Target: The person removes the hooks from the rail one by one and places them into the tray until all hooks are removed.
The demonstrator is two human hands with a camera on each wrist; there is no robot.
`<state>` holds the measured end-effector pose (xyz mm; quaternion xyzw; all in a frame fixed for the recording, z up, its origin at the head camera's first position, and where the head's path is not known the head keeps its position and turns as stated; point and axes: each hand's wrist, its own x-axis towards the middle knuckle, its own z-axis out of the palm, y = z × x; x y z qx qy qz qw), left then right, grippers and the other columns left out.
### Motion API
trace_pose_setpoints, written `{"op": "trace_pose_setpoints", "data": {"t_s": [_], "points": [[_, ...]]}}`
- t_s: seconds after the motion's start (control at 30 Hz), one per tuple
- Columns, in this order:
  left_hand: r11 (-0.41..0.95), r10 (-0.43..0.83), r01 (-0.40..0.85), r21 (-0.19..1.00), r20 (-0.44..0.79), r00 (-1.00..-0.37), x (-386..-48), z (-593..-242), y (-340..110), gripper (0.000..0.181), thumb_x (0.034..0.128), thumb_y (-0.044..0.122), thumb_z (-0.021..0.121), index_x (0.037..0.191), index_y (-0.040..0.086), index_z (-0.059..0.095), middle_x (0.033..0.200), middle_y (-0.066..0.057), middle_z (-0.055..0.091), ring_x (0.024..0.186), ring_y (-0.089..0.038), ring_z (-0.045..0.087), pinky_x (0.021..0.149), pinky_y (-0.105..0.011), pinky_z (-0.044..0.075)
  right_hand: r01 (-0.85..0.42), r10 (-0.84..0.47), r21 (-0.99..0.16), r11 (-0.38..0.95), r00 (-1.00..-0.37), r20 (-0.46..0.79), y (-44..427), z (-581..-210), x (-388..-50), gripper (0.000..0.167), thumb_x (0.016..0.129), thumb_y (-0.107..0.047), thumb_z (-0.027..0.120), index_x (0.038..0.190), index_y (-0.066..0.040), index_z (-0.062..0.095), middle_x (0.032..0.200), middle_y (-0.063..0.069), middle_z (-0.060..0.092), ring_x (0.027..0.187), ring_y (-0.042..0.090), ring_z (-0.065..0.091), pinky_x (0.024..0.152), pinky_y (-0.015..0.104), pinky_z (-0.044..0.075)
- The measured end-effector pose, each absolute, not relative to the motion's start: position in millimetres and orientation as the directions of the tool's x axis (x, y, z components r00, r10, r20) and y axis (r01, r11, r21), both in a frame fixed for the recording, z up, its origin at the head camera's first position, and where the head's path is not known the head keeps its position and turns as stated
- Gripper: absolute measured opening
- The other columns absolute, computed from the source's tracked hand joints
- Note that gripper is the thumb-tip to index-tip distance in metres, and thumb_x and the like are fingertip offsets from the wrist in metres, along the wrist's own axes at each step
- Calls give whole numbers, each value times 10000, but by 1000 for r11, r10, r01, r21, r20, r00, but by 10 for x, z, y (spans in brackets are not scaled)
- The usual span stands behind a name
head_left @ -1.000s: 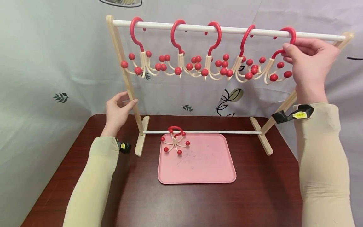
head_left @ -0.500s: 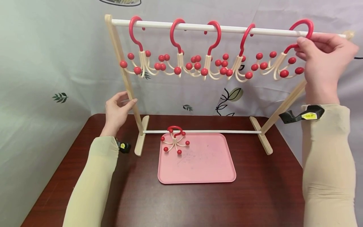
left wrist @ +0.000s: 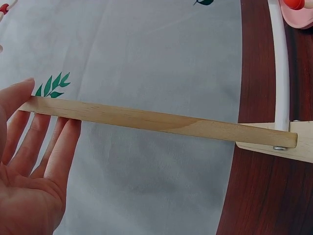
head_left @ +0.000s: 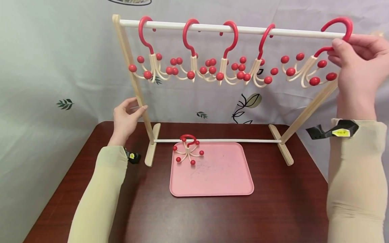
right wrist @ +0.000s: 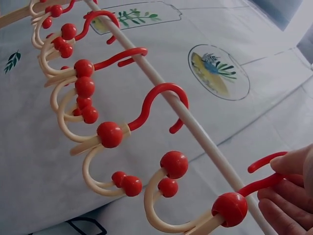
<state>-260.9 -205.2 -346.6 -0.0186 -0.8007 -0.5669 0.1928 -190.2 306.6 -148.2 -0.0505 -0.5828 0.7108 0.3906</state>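
Observation:
My right hand pinches the red hook of a small octopus-style hanger near the rail's right end. This hanger is tilted, and its pale wooden arms end in red balls. In the right wrist view the hook crosses the white rail; whether it bears on the rail I cannot tell. Several like hangers hang from the rail to the left. My left hand holds the rack's left wooden post between thumb and fingertips, as the left wrist view also shows.
Under the rack a pink tray lies on the dark wooden table. One more hanger sits at the tray's back left. A lower white bar joins the rack's feet. Patterned cloth covers the wall behind.
My right hand has moved to the right along the rail with the pinched hanger, widening the gap to its neighbour. The hook now arcs higher above the rail. My left hand stays on the post.

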Motion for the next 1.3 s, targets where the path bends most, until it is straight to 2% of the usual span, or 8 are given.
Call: {"op": "trace_pose_setpoints", "data": {"t_s": [0.17, 0.33, 0.43, 0.6, 0.97, 1.2, 1.3], "points": [[356, -189, 247, 901, 329, -925, -2618, -3459, -2057, 476, 924, 268, 788, 1349, 97, 655, 1235, -140, 682, 1085, -231, 670, 830, -254, 578, -498, 614, -867, -10, -687, 388, 3069, -1597, -1818, 514, 664, -179, 978, 1094, -31, 739, 1055, 88, 699, 905, 160, 734, 872, 199, 535], [351, -190, 265, 898, 345, -919, -2629, -3448, -2053, 452, 926, 269, 785, 1328, 98, 669, 1215, -128, 691, 1076, -226, 673, 820, -237, 575, -529, 602, -848, -35, -689, 404, 3091, -1758, -1810, 480, 643, -67, 978, 1039, 61, 740, 954, 133, 710, 797, 207, 736, 768, 229, 573], [349, -190, 267, 898, 347, -918, -2630, -3441, -2048, 452, 923, 259, 790, 1329, 101, 670, 1214, -126, 693, 1070, -222, 676, 817, -238, 576, -531, 570, -846, -53, -712, 411, 3123, -1898, -1816, 463, 648, -13, 965, 1029, 104, 731, 914, 150, 720, 745, 229, 731, 727, 231, 590], [343, -187, 271, 899, 348, -918, -2631, -3434, -2041, 449, 920, 239, 794, 1327, 97, 669, 1213, -131, 694, 1063, -218, 679, 809, -236, 576, -486, 494, -871, -72, -776, 392, 3143, -2184, -1798, 414, 690, 29, 931, 1042, 113, 731, 881, 157, 745, 718, 233, 731, 609, 211, 582], [351, -186, 273, 896, 352, -917, -2644, -3485, -2063, 456, 928, 279, 783, 1329, 96, 665, 1211, -119, 694, 1070, -215, 680, 827, -253, 577, -395, 371, -919, -16, -856, 361, 2871, -2911, -1755, 291, 762, 40, 881, 1000, 112, 729, 843, 111, 753, 727, 187, 743, 654, 232, 598], [351, -181, 278, 894, 356, -917, -2643, -3504, -2069, 453, 930, 283, 782, 1328, 101, 666, 1214, -116, 695, 1074, -213, 683, 844, -278, 581, -300, 243, -951, 71, -920, 308, 2593, -3428, -1698, 226, 818, 23, 844, 989, 97, 716, 821, 42, 760, 716, 139, 742, 610, 206, 580], [353, -184, 273, 895, 353, -917, -2636, -3513, -2071, 458, 928, 298, 783, 1325, 103, 666, 1210, -106, 694, 1069, -203, 681, 842, -274, 581, -245, 189, -966, 86, -948, 257, 2471, -3627, -1678, 221, 835, 6, 835, 991, 97, 706, 831, 31, 760, 750, 126, 744, 638, 213, 588]]}}
